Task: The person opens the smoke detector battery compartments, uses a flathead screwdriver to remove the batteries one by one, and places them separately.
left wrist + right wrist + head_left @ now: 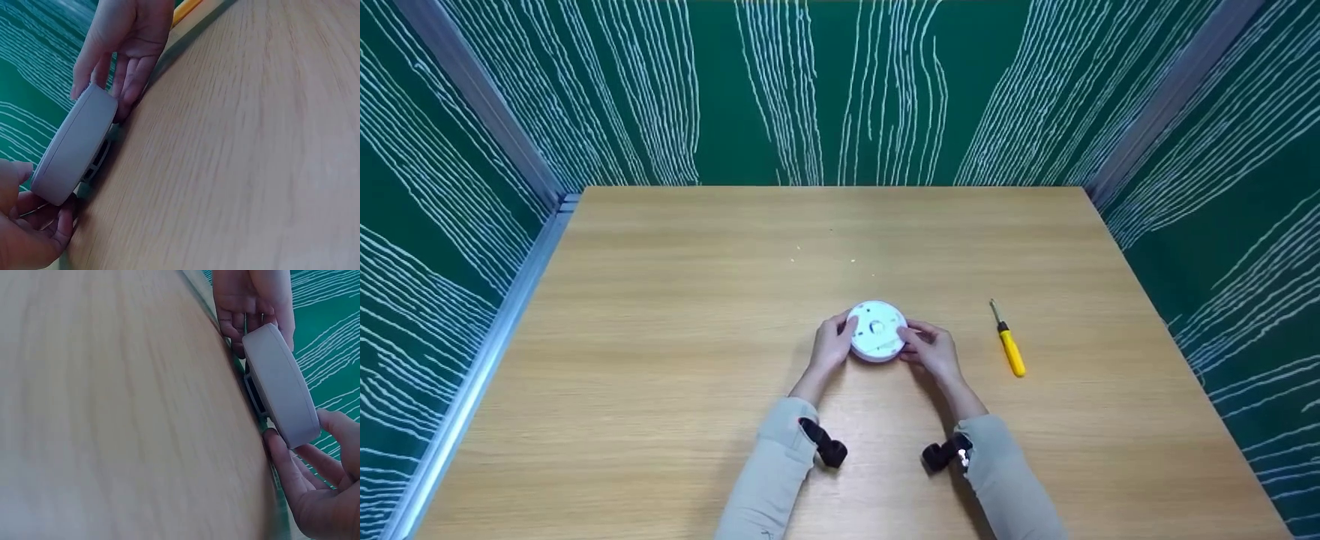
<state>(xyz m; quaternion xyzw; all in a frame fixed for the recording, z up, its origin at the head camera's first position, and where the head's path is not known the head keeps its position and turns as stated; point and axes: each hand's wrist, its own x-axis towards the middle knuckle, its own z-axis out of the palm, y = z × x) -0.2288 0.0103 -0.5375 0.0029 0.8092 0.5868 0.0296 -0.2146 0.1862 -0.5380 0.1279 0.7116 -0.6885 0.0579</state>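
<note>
A round white smoke detector (877,330) is held between both hands near the middle of the table, its flat face with small holes turned up. My left hand (830,345) grips its left edge, thumb on the top face and fingers beneath. On the opposite edge, my right hand (933,350) pinches it in the same way. Both wrist views show the side wall of the smoke detector (79,146), with a dark slotted part on its underside facing the wooden surface. The right wrist view shows the right hand's thumb and fingers (343,433) at the lower end of the smoke detector (280,385).
A screwdriver (1012,352) with a yellow handle lies to the right of the right hand. Several tiny pale bits lie farther back on the wooden table (675,300). Green panels with white wavy lines (780,90) stand behind and at both sides.
</note>
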